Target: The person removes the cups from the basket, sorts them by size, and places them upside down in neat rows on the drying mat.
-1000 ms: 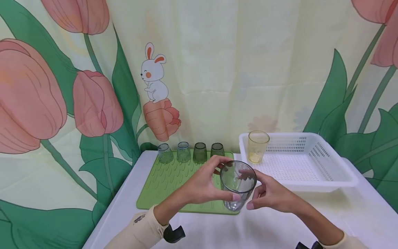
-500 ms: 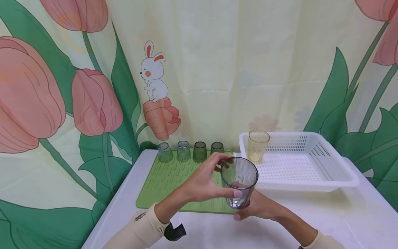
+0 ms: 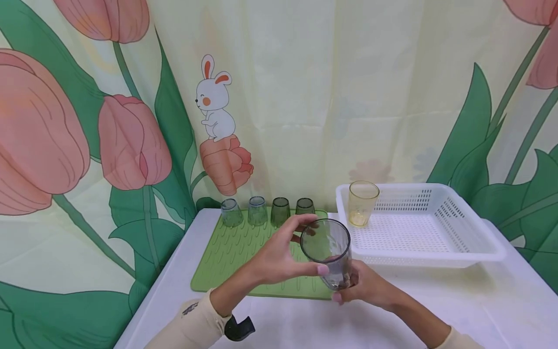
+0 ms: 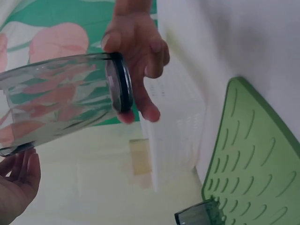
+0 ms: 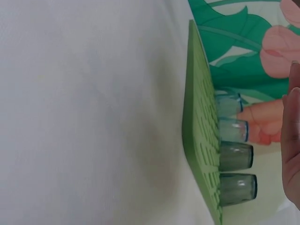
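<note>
A clear grey drinking glass [image 3: 333, 242] is held in the air over the mat's near right corner, its wide mouth tipped towards the head camera. My left hand [image 3: 276, 259] grips it near the rim, thumb on the near side and fingers on the far side. Lower down, my right hand [image 3: 368, 287] holds the glass by its base. In the left wrist view the right hand's [image 4: 140, 51] thumb and a finger lie at the dark base ring. Part of a hand [image 5: 291, 140] shows at the right wrist view's edge; whose side it is I cannot tell.
A green ridged mat [image 3: 235, 257] lies on the white-covered table [image 3: 296, 322]. Several smaller tinted glasses [image 3: 280, 213] stand in a row at its back, narrow ends up. To the right, a white perforated basket [image 3: 475, 242] holds a yellow glass [image 3: 363, 201]. A printed curtain [image 3: 296, 97] hangs behind.
My right hand has moved from the glass's right side down to its base. The glass has shifted slightly right, then back left, with the left hand keeping its grip.
</note>
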`<state>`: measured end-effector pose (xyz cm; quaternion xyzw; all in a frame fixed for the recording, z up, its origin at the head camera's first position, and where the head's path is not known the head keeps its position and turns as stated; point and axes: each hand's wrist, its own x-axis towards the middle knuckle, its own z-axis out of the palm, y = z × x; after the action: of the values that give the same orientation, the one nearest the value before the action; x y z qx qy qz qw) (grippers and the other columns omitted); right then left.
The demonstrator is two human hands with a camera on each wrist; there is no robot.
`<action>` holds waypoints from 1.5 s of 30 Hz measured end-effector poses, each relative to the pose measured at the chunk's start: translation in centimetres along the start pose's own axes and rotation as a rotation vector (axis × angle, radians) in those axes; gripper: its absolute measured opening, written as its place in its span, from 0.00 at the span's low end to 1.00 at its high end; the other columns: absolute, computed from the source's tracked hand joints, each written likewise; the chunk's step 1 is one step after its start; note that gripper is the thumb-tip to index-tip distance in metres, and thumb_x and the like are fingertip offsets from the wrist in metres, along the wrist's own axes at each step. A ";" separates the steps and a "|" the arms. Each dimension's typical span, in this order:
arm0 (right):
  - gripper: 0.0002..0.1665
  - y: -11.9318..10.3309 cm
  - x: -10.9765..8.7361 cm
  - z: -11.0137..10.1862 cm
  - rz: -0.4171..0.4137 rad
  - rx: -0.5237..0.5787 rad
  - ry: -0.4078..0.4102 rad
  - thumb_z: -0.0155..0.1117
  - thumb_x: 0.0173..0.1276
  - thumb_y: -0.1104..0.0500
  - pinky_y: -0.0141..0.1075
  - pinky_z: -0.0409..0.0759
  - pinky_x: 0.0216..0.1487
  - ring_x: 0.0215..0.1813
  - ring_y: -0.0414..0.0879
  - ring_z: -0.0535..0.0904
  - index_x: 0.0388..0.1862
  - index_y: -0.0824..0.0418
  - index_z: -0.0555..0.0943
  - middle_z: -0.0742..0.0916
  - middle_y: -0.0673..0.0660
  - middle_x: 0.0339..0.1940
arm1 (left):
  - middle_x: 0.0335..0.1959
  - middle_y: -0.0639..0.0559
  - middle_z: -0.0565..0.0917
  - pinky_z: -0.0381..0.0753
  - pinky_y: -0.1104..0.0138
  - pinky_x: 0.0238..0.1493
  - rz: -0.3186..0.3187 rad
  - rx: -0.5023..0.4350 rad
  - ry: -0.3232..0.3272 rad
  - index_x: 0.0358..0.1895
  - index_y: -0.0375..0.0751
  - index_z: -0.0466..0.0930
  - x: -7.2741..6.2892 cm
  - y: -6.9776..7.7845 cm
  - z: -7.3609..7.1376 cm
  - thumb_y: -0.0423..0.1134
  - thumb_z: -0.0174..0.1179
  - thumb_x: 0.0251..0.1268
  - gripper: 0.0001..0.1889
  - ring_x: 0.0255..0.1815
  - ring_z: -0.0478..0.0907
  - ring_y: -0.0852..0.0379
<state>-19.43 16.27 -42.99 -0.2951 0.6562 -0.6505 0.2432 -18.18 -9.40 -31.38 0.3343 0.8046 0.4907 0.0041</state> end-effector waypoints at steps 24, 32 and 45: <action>0.35 -3.4 -2.5 -3.7 -0.132 -0.039 0.141 0.61 0.65 0.74 0.37 0.82 0.32 0.33 0.45 0.85 0.69 0.52 0.71 0.88 0.51 0.48 | 0.68 0.55 0.68 0.77 0.61 0.59 -0.087 -0.044 -0.027 0.78 0.61 0.49 -2.2 -2.9 -0.4 0.48 0.74 0.54 0.51 0.64 0.74 0.53; 0.32 -4.3 -1.7 -3.8 -0.154 -0.011 0.149 0.57 0.68 0.73 0.37 0.83 0.33 0.33 0.43 0.84 0.68 0.51 0.71 0.87 0.49 0.42 | 0.66 0.51 0.69 0.80 0.61 0.57 -0.100 -0.058 -0.034 0.78 0.60 0.49 -2.8 -4.1 -0.5 0.46 0.74 0.55 0.51 0.60 0.75 0.55; 0.32 -4.8 -0.4 -2.9 -0.141 -0.037 0.190 0.60 0.69 0.66 0.38 0.84 0.35 0.32 0.44 0.84 0.70 0.52 0.69 0.85 0.50 0.45 | 0.66 0.49 0.69 0.81 0.57 0.57 -0.113 -0.148 -0.032 0.76 0.59 0.52 -3.8 -5.9 -0.6 0.52 0.72 0.58 0.46 0.61 0.75 0.50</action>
<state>-20.84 18.75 -38.12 -0.2818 0.6658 -0.6789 0.1281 -18.54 -13.68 -36.94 0.2952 0.7836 0.5423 0.0694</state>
